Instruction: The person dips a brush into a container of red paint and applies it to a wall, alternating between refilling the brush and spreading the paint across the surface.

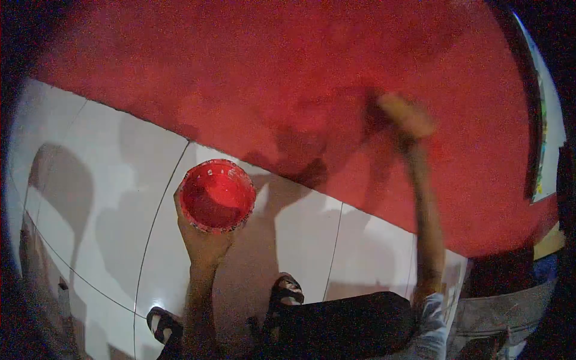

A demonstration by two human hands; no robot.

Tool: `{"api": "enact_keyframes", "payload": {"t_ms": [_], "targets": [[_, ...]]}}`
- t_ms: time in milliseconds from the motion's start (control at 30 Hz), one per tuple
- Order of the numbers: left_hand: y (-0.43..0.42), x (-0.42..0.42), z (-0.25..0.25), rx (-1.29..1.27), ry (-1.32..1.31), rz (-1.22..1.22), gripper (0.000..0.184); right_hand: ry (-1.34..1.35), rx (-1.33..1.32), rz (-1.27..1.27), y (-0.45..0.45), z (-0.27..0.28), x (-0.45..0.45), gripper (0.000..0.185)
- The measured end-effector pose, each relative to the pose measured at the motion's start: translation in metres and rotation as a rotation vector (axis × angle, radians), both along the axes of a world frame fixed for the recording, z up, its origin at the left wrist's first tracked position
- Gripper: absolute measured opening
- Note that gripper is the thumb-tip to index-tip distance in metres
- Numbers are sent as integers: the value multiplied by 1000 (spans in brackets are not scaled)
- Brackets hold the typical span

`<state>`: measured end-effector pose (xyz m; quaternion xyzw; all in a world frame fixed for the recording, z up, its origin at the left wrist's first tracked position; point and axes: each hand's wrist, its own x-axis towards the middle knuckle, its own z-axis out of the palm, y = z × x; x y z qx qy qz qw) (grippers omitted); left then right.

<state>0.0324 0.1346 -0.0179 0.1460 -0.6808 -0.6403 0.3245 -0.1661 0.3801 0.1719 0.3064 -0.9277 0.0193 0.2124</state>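
My left hand is closed round the side of a round, open-topped paint tub. Red paint coats its inside, and its rim is speckled with pale and dark smears. My right hand is reached out in front of the red wall, blurred by motion. It looks closed, with a dark patch at its far-left side; whether that is a tool or shadow I cannot tell. Whether the hand touches the wall is also unclear.
White floor tiles with dark joints meet the red surface along a slanting edge. My sandalled feet stand below. A dark-edged pale panel is at the right, with grey and blue items lower down. Shadows fall across wall and tiles.
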Motion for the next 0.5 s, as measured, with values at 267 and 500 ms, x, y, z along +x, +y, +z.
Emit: {"api": "enact_keyframes", "payload": {"t_ms": [267,500], "targets": [[8,-5,-1,81,10,0,102,248,-19,29,36,-47,-20,40],[15,6,2,38,63,-27,103,-336,155,-70,57,-148,-9,37]]}}
